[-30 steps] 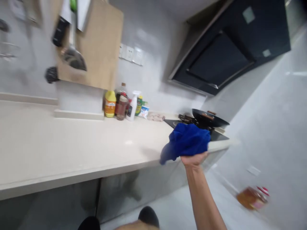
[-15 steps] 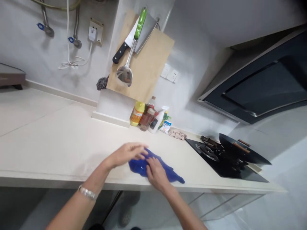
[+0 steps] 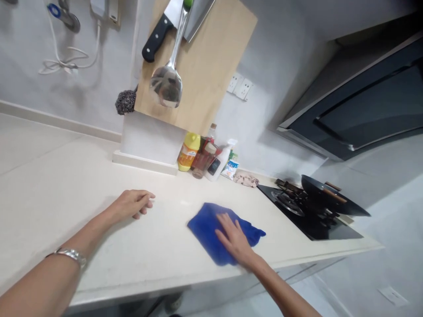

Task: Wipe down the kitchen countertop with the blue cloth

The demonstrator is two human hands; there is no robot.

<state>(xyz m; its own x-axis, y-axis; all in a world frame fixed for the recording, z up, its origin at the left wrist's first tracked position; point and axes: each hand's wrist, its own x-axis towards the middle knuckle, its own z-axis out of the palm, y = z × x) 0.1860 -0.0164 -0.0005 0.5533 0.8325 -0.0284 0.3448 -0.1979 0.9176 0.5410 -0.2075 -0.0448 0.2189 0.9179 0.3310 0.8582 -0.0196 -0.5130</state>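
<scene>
A blue cloth (image 3: 209, 233) lies spread on the pale countertop (image 3: 158, 251), its right end bunched. My right hand (image 3: 234, 235) rests flat on top of it, fingers spread and pointing up and left. To the left, apart from the cloth, my left hand (image 3: 132, 204) is over the counter with its fingers loosely curved and nothing seen in them. A silver bracelet circles the left wrist.
Bottles (image 3: 202, 160) and a crumpled pale cloth (image 3: 246, 178) stand or lie along the wall. On the right is a black stove (image 3: 325, 229) with a wok (image 3: 333, 197). A cutting board (image 3: 205, 66), knives and a metal ladle (image 3: 167, 86) hang above the counter.
The blue cloth, bunched before, now lies more spread out. My left hand has moved away from it to the left. My right hand is still on the cloth, and the view has shifted closer.
</scene>
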